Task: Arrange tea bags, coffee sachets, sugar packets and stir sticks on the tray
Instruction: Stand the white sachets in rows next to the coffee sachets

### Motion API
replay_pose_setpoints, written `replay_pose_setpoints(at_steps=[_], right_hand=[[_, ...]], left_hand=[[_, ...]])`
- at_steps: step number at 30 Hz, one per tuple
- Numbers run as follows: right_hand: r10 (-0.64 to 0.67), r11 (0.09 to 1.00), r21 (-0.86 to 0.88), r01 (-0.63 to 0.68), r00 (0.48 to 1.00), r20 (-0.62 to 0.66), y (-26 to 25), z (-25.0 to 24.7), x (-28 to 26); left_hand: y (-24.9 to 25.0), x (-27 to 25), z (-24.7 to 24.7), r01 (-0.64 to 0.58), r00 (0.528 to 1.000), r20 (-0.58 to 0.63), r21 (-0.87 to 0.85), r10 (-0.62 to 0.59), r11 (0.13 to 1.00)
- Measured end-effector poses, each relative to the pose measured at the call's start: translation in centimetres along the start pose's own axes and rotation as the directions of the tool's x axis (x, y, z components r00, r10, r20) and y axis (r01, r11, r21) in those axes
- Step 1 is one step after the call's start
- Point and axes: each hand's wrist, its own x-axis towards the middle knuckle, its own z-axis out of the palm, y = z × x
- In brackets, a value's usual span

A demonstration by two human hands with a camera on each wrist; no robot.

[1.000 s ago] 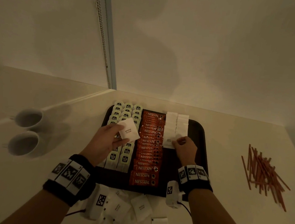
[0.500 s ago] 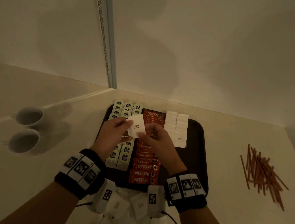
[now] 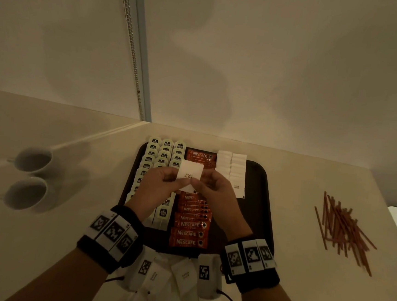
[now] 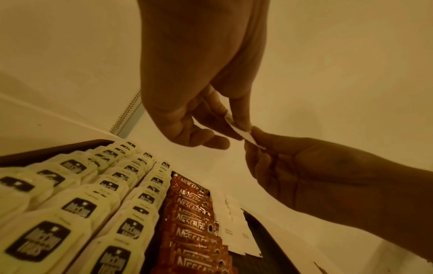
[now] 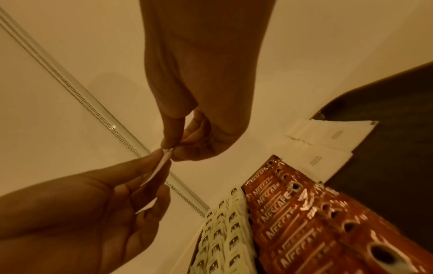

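Observation:
A white sugar packet (image 3: 190, 173) hangs above the dark tray (image 3: 259, 203), pinched at its left edge by my left hand (image 3: 163, 185) and at its right edge by my right hand (image 3: 210, 187). In the wrist views the sugar packet (image 4: 241, 132) (image 5: 159, 166) shows edge-on between both hands' fingertips. On the tray lie rows of tea bags (image 3: 164, 154), a column of orange coffee sachets (image 3: 189, 228) and two columns of sugar packets (image 3: 234, 170). Stir sticks (image 3: 344, 228) lie in a loose pile on the counter to the right.
Two white cups (image 3: 28, 178) stand on the counter at the left. Several loose sugar packets (image 3: 181, 276) lie on the counter by the tray's near edge, under my wrists. A wall with a bead chain (image 3: 133, 56) rises behind the tray.
My right hand left the sugar column on the tray and came to the packet my left hand held up. Both hands now pinch it over the tray's middle.

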Motion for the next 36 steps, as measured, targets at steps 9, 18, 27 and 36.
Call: replay_pose_setpoints(at_steps=[9, 18, 27, 36], right_hand=[[0.192, 0.981, 0.023, -0.195, 0.926, -0.326, 3.7, -8.2, 0.9], [0.118, 0.804, -0.477, -0.356, 0.881, -0.459, 8.4, -12.8, 3.2], [0.094, 0.772, -0.483, -0.414, 0.825, -0.557, 8.2, -11.5, 3.9], [0.125, 0.729, -0.487, -0.48, 0.794, -0.596, 8.2, -10.9, 4.7]], left_hand=[[-3.3, -2.4, -5.2, 0.156, 0.983, 0.074, 0.153, -0.169, 0.976], [-11.6, -9.1, -13.6, 0.406, 0.91, -0.145, 0.117, -0.389, 0.906], [-13.9, -11.5, -16.2, 0.496, 0.841, -0.237, -0.024, -0.487, 0.868], [-14.1, -12.3, -17.3, 0.503, 0.815, -0.289, -0.077, -0.502, 0.861]])
